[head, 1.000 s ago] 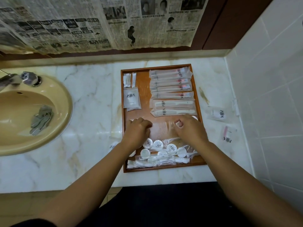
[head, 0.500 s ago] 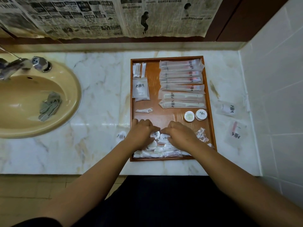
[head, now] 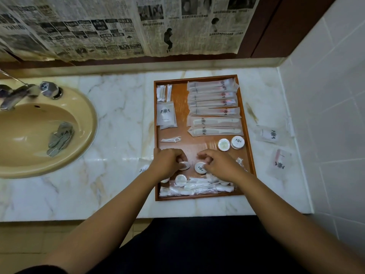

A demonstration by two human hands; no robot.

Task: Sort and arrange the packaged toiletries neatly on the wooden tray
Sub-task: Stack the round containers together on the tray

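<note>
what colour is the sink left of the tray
The sink is a tan, yellowish beige; the head view shows it.

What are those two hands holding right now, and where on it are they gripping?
The left hand pinches one round pot by its rim; the right hand pinches a second round pot likewise.
</note>
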